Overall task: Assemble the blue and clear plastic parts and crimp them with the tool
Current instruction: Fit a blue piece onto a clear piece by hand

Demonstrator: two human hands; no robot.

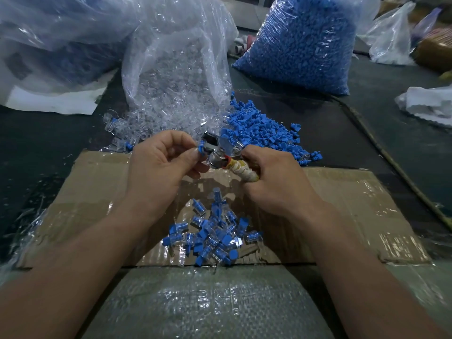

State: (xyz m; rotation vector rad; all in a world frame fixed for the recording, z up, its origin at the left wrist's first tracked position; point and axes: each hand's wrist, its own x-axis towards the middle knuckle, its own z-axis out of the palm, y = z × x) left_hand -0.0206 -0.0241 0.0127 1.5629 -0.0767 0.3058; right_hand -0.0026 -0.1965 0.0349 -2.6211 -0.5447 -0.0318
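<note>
Above the cardboard (354, 192), left hand (156, 165) pinches a blue part (201, 149) — right hand's (271, 182) grip half-hides the tool (215, 154).

One head-worn wide-angle view looks forward and down, close over the cardboard (354, 192).

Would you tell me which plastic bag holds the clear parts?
The middle bag, open and spilling clear parts; the bag right of it holds blue parts.

l hand (159, 160) pinches blue part (201, 149) at metal tool (215, 152); r hand (266, 182) grips tool's wrapped handle (245, 171). assembled pile (210, 238) on cardboard (354, 204) below.
</note>
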